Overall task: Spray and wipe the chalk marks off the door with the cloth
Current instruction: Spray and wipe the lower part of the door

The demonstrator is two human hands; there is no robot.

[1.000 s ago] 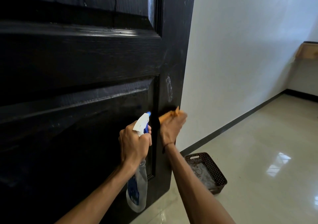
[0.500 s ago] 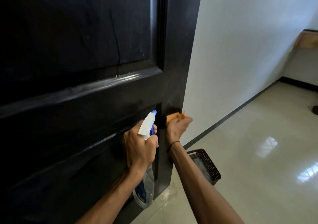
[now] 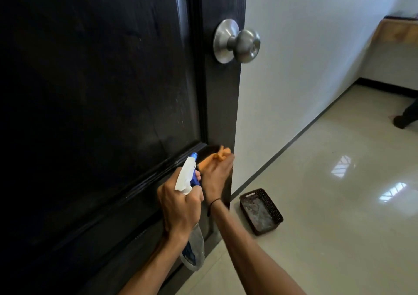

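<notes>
I see my left hand (image 3: pixel 181 206) gripping the bottle (image 3: pixel 192 249). My right hand (image 3: pixel 217 174) presses the cloth (image 3: pixel 214 156) (orange, bunched) on the door (image 3: pixel 101 91), fingers curled round it.

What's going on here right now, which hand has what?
A person is cleaning a black door. The left hand grips a spray bottle, nozzle toward the door. The right hand presses an orange cloth against the door's edge strip, well below the metal doorknob. A dark basket sits on the floor nearby.
</notes>
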